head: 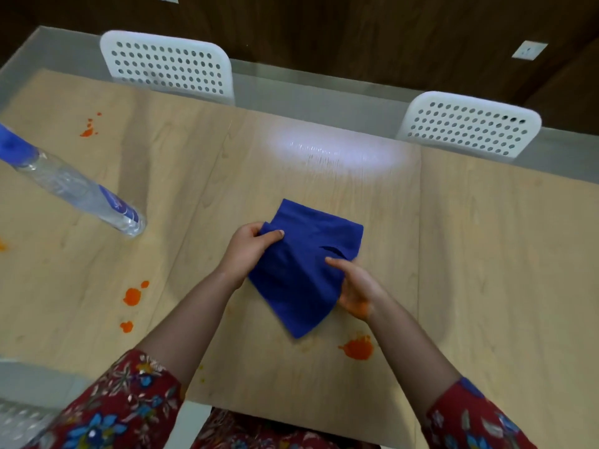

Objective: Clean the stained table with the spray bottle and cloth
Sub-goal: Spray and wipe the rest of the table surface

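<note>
Cloth: the blue cloth (301, 273) is folded and sits mid-counter, right in front of the person, caught between both hands.
Left hand: the left hand (248, 251) is pinching the cloth's left edge, thumb on top.
Right hand: the right hand (358, 291) is gripping the right edge, thumb over and fingers tucked beneath.
Lift: I cannot tell whether the cloth rests on the counter (486, 254) or hangs just above it.
Long axis: it runs from the near corner away toward the far right.
Key relation: the big orange stain (356, 349) lies just beside that near corner, on the person's side of the right hand. My call is that the right hand is the nearer one, and a short pull back would do it.
Other stains: orange blotches (133, 296) lie to the near left, well apart from the cloth, and the left hand is closer to them.
Spray bottle: the spray bottle (77, 192) is far left, untouched, with its base toward the cloth and its top leaning out of frame.
Writing: the bottle has a blue label with a pale mark, too blurred to read.
</note>
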### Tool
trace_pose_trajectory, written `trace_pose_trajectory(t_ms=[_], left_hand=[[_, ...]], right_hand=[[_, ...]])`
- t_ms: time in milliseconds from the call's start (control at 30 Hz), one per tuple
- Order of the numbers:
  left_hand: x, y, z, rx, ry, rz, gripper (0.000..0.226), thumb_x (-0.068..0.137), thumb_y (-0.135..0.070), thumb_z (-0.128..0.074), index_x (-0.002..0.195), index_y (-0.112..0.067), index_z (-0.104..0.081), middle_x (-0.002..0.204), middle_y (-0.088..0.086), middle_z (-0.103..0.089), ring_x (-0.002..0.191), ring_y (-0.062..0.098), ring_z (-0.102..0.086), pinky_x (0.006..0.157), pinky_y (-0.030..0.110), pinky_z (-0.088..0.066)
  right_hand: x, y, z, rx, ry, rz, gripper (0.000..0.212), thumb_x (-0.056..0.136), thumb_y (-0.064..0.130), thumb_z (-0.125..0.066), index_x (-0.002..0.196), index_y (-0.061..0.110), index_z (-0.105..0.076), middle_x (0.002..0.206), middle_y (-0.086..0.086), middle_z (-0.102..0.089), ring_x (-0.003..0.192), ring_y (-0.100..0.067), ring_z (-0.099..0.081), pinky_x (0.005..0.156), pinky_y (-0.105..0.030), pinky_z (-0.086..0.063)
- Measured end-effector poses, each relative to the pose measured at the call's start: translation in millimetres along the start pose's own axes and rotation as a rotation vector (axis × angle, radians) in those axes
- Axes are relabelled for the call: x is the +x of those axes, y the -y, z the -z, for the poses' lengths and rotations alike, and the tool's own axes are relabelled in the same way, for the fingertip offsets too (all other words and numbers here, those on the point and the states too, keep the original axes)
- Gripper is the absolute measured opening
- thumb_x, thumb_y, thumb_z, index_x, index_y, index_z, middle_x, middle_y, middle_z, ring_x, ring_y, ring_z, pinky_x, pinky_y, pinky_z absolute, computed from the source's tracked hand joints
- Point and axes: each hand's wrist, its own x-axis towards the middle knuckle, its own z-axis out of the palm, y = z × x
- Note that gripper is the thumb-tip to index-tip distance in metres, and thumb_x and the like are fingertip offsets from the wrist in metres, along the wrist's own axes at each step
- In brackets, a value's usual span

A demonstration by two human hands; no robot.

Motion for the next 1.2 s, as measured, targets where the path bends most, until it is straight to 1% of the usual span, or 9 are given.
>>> trace_pose_trajectory(t_ms=[100,200,300,433,567,767,833,967,1200], left_hand=[[-5,-10,0,-0.086,-0.051,-0.081,0.039,0.084,-0.033,-0.07,0.063,-0.007,-0.05,0.062,0.007,-0.044,0.061,0.017,-0.043,0.058,0.031,-0.03],[-7,-24,2,-0.336,0.027,-0.062,0.025,0.088,-0.021,-0.063,0.067,-0.014,-0.051,0.07,0.005,-0.049,0.063,0.012,-0.049,0.059,0.027,-0.039],[-5,-21,3,-0.636,0.186,0.318,0.028,0.091,-0.039,-0.054,0.082,-0.013,-0.055,0.082,0.008,-0.069,0.064,0.016,-0.067,0.055,0.023,-0.055],[4,-1,-8,-0.511,0.135,0.582,0.037,0.087,-0.05,-0.059,0.102,-0.017,-0.054,0.08,-0.001,-0.068,0.063,0.014,-0.065,0.053,0.023,-0.051],[9,-4,-11,-0.185,0.17,0.545,0.032,0.072,-0.044,-0.074,0.085,-0.02,-0.056,0.086,0.002,-0.058,0.068,0.015,-0.051,0.06,0.026,-0.035],[4,-26,-22,0.174,0.249,0.379,0.014,0.089,-0.032,-0.065,0.093,-0.019,-0.06,0.09,-0.001,-0.065,0.074,0.014,-0.06,0.062,0.027,-0.044],[7,-35,-25,0.11,0.133,0.211,0.014,0.09,-0.009,-0.059,0.102,-0.017,-0.057,0.087,0.001,-0.061,0.055,0.007,-0.05,0.048,0.021,-0.035],[25,-68,-13,-0.075,-0.029,0.011,0.028,0.086,-0.006,-0.056,0.111,-0.018,-0.062,0.083,0.0,-0.062,0.046,0.008,-0.037,0.046,0.02,-0.033],[28,-92,-19,0.016,0.015,-0.11,0.03,0.089,-0.016,-0.064,0.118,-0.018,-0.061,0.094,-0.002,-0.062,0.079,0.007,-0.053,0.064,0.011,-0.04]], right_hand=[[-10,7,2,-0.043,-0.077,0.143,0.027,0.09,0.024,-0.064,0.117,0.016,-0.063,0.106,-0.003,-0.073,0.096,-0.02,-0.07,0.077,-0.033,-0.056],[-20,26,8,-0.005,-0.115,0.284,0.023,0.091,0.038,-0.06,0.107,0.022,-0.066,0.103,0.0,-0.074,0.094,-0.017,-0.07,0.075,-0.029,-0.054],[-27,26,8,-0.109,-0.063,0.27,0.016,0.093,0.032,-0.058,0.106,0.026,-0.065,0.105,-0.001,-0.073,0.095,-0.018,-0.069,0.075,-0.03,-0.054],[-21,16,16,-0.246,-0.044,0.266,0.015,0.091,0.013,-0.059,0.103,0.019,-0.064,0.114,-0.003,-0.068,0.101,-0.021,-0.066,0.085,-0.032,-0.053],[-21,22,19,-0.19,-0.142,0.268,0.031,0.082,0.04,-0.072,0.099,0.015,-0.064,0.11,-0.002,-0.068,0.104,-0.018,-0.062,0.093,-0.033,-0.048],[-23,37,4,-0.305,-0.191,0.58,0.024,0.086,0.007,-0.06,0.068,0.015,-0.046,0.067,-0.005,-0.049,0.068,-0.021,-0.047,0.057,-0.028,-0.036],[-24,45,2,-0.317,-0.191,0.561,0.016,0.084,0.003,-0.056,0.088,0.018,-0.054,0.07,-0.004,-0.052,0.067,-0.019,-0.048,0.055,-0.028,-0.037],[-26,74,10,-0.467,-0.248,0.59,0.058,0.087,0.002,-0.044,0.133,0.037,-0.043,0.071,0.002,-0.046,0.063,-0.012,-0.043,0.06,-0.027,-0.038],[-25,108,-2,-0.607,-0.194,0.774,0.04,0.097,0.008,-0.039,0.121,0.032,-0.061,0.106,0.008,-0.064,0.08,-0.003,-0.058,0.072,-0.023,-0.047]])
